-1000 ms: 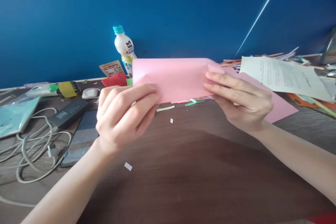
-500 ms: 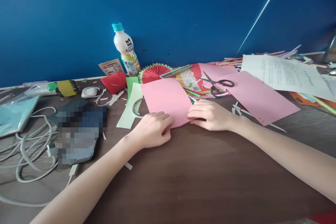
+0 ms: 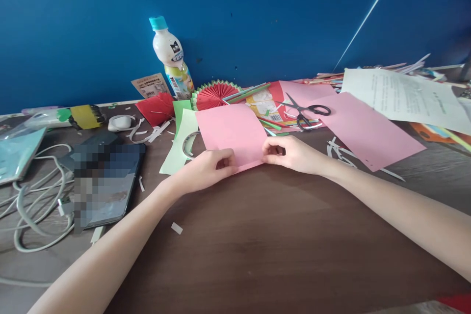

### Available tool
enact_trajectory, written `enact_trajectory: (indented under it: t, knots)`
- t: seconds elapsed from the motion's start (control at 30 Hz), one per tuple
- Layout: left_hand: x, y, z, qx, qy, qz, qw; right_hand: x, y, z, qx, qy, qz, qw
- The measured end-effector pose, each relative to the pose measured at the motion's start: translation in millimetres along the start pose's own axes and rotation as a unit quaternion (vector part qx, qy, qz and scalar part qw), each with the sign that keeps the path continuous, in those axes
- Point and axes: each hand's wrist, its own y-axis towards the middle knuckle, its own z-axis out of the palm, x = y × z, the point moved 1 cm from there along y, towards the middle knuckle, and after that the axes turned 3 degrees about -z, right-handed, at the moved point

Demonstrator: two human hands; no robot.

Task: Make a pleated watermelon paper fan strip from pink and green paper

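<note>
A sheet of pink paper (image 3: 233,130) lies in the middle of the table, with a narrow fold along its near edge. My left hand (image 3: 211,164) is closed, thumb and fingers pinching that folded edge on the left. At the edge's right end my right hand (image 3: 290,154) pinches the same sheet between thumb and fingertips. Partly under the sheet's left side are a tape roll (image 3: 188,144) and a light green paper strip (image 3: 176,149). Black scissors (image 3: 305,110) rest with blades apart beyond my right hand, beside a second pink sheet (image 3: 375,130).
A phone (image 3: 110,186) and white cables (image 3: 24,225) lie at the left. Along the blue wall stand a bottle (image 3: 172,59), a red pleated paper fan (image 3: 217,95) and a printed sheet (image 3: 397,98). White paper scraps (image 3: 338,152) are scattered about.
My fingers have lifted from lying over the sheet's near edge to pinching it, and a narrow fold now shows there. The whole view has shifted slightly.
</note>
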Motion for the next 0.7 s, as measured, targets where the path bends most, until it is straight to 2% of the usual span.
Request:
enact_trajectory:
  t: [0.37, 0.7]
  knots:
    - [-3.3, 0.0, -3.2, 0.060, 0.059, -0.012, 0.996, -1.0, 2.3, 0.8, 0.035, -0.017, -0.010, 0.999]
    - [-1.9, 0.3, -4.8, 0.077, 0.077, -0.046, 0.993, -3.4, 3.6, 1.3, 0.034, -0.029, -0.012, 0.999]
